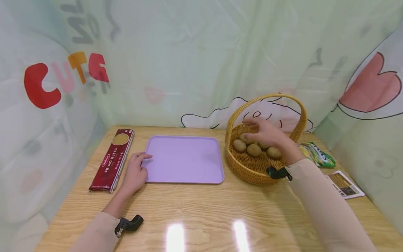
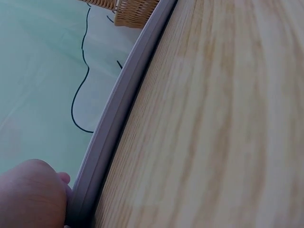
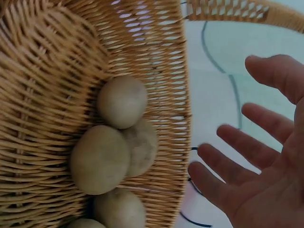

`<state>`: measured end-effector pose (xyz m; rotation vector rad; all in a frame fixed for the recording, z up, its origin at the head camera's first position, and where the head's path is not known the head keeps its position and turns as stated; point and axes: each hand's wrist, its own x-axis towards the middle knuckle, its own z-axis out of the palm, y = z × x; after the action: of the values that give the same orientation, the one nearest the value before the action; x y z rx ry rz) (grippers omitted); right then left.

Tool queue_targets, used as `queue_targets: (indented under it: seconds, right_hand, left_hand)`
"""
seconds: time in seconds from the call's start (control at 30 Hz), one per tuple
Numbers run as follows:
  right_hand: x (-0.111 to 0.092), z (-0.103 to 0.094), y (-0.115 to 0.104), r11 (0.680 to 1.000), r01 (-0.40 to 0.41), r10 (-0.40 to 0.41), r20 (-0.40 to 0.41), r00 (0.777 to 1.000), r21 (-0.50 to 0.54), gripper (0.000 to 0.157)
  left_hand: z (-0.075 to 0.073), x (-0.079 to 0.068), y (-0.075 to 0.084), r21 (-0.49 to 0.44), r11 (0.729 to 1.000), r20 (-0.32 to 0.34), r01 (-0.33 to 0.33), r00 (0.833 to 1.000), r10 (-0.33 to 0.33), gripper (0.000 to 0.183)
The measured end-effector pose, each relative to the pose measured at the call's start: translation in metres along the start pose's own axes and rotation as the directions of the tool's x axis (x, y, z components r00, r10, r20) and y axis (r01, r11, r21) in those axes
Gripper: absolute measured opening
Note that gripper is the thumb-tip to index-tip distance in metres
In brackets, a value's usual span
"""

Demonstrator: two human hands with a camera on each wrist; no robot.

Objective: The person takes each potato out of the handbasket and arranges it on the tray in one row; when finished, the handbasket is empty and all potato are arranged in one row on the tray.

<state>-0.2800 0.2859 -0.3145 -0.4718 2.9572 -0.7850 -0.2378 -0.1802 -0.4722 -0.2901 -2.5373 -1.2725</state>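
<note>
Several potatoes [image 1: 254, 149] lie inside a wicker basket [image 1: 248, 175] with a tall arched handle, right of the middle of the table. Above them, inside the handle's arch, hovers my right hand [image 1: 264, 133], its fingers spread and holding nothing. The right wrist view shows that hand [image 3: 261, 166] apart from the potatoes [image 3: 100, 159]. At the left edge of a purple tray [image 1: 185, 159] rests my left hand [image 1: 136, 171], fingertips over the rim. In the left wrist view only part of this hand [image 2: 33, 194] shows, against the tray's side [image 2: 118, 99].
A red spaghetti pack [image 1: 113, 161] lies left of the tray, beside my left forearm. To the right of the basket are a green and yellow packet [image 1: 318, 154] and a flat brown-and-white package [image 1: 344, 185]. A printed curtain [image 1: 170, 70] hangs behind the table.
</note>
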Motion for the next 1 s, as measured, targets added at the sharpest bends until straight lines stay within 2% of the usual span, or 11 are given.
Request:
queue_targets:
  seconds: [0.17, 0.53, 0.8, 1.0]
  right_hand:
    - [0.010, 0.009, 0.016, 0.998, 0.007, -0.013, 0.102, 0.995, 0.060, 0.060]
    - [0.018, 0.020, 0.030, 0.974, -0.041, -0.008, 0.214, 0.977, 0.224, 0.053]
    - [0.032, 0.028, 0.026, 0.982, -0.057, 0.005, 0.279, 0.960, 0.179, 0.049]
    - [0.042, 0.036, 0.026, 0.992, -0.035, -0.004, 0.301, 0.954, 0.123, 0.042]
  left_hand:
    - [0.004, 0.000, 0.000, -0.005, 1.000, -0.016, 0.004, 1.000, -0.004, 0.046]
    - [0.004, 0.001, 0.004, -0.022, 1.000, -0.013, 0.019, 1.000, -0.019, 0.043]
    - [0.002, 0.001, 0.002, -0.014, 1.000, -0.016, 0.024, 1.000, -0.025, 0.043]
    - [0.002, 0.001, 0.000, 0.003, 1.000, -0.018, 0.024, 1.000, -0.024, 0.041]
